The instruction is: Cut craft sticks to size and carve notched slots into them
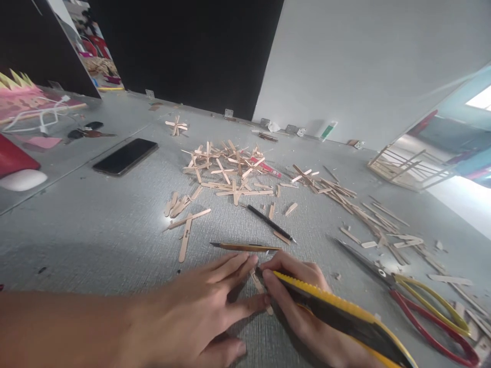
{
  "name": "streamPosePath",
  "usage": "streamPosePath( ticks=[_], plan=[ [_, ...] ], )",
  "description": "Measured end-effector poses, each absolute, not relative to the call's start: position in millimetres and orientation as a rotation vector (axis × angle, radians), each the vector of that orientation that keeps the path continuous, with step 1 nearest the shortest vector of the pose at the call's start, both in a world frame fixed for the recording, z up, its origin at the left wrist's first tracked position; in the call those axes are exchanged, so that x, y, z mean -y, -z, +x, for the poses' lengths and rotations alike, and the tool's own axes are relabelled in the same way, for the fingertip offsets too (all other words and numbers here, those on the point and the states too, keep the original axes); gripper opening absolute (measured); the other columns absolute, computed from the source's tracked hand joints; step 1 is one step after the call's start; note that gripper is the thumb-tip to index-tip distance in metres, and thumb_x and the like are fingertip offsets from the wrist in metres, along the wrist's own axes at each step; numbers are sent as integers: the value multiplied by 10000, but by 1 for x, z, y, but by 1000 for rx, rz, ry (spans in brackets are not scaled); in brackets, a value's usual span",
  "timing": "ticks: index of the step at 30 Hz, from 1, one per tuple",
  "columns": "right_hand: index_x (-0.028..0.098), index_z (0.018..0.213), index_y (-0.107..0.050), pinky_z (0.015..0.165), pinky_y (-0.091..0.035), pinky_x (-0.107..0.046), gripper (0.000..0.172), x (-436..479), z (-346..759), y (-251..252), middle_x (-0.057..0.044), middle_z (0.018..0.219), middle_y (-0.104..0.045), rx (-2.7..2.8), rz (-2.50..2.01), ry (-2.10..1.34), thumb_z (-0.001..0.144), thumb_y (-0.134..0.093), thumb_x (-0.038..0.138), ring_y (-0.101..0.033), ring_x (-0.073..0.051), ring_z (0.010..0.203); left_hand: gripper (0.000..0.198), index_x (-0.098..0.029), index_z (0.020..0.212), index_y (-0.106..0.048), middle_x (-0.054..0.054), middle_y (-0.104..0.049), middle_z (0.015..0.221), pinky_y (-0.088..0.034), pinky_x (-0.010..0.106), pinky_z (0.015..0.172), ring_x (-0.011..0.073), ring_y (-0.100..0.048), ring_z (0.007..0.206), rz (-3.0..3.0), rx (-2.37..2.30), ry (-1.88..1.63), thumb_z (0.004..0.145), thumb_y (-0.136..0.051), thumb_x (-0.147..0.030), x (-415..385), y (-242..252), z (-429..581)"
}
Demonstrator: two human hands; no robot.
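Observation:
My right hand (295, 296) grips a yellow and black utility knife (337, 312), its tip pressed onto a small wooden stick (258, 283) lying on the grey table (95, 230). Beside it, my left hand (207, 301) lies flat with fingers stretched out, its fingertips pinning that stick down. Just beyond the hands lie a wooden-handled tool (245, 247) and a black pen (270, 223).
A heap of popsicle sticks (226, 171) covers the table's middle, and more sticks (364, 214) trail to the right. Red and yellow scissors (422, 306) lie at the right. A black phone (126, 156) is at the left. A stick frame (406, 166) stands far right.

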State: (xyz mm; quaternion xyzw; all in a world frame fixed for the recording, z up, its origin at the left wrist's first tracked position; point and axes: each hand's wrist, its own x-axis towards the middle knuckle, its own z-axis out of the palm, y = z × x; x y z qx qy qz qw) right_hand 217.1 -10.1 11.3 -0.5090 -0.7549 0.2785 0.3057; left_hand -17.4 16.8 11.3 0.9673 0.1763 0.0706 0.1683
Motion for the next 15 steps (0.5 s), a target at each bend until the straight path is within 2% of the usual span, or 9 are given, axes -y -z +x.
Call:
streamPosePath(
  ticks=[2, 5, 10, 13, 15],
  plan=[
    [255, 878, -662, 616, -508, -268, 258, 11, 215, -12, 11, 731, -699, 1999, -1388, -722, 1034, -520, 404, -650, -157, 661, 597, -181, 1585, -379, 194, -186, 1706, -259, 481, 1273, 369, -219, 1565, 2736, -509, -200, 1059, -503, -435, -15, -11, -16],
    [253, 859, -676, 685, -531, -301, 266, 8, 218, -7, -8, 787, -712, 1983, -1494, -686, 1004, -576, 453, -663, -185, 743, 564, -163, 1565, -408, 201, -217, 1698, -241, 478, 1280, 367, -211, 1568, 2739, -515, -222, 1062, -494, -402, -12, -9, -15],
    [242, 818, -627, 644, -516, -295, 299, 5, 224, 5, 3, 741, -665, 1995, -1573, -717, 1013, -556, 457, -620, -168, 687, 584, -170, 1572, -394, 224, -318, 1656, -246, 542, 1267, 385, -266, 1548, 2767, -540, -228, 1055, -492, -423, -10, -6, -15],
    [247, 799, -601, 654, -513, -307, 303, 6, 222, 6, 0, 744, -646, 2003, -1568, -619, 1020, -537, 443, -615, -173, 702, 609, -125, 1576, -377, 251, -316, 1648, -257, 508, 1269, 396, -266, 1544, 2822, -521, -236, 1054, -487, -418, -11, -5, -15],
    [251, 768, -563, 641, -505, -314, 307, 7, 221, 4, 14, 696, -611, 2028, -1537, -607, 1031, -517, 403, -589, -164, 646, 616, -88, 1576, -365, 270, -315, 1641, -259, 486, 1270, 400, -255, 1544, 2865, -501, -232, 1056, -472, -401, -10, -6, -15]
  ],
)
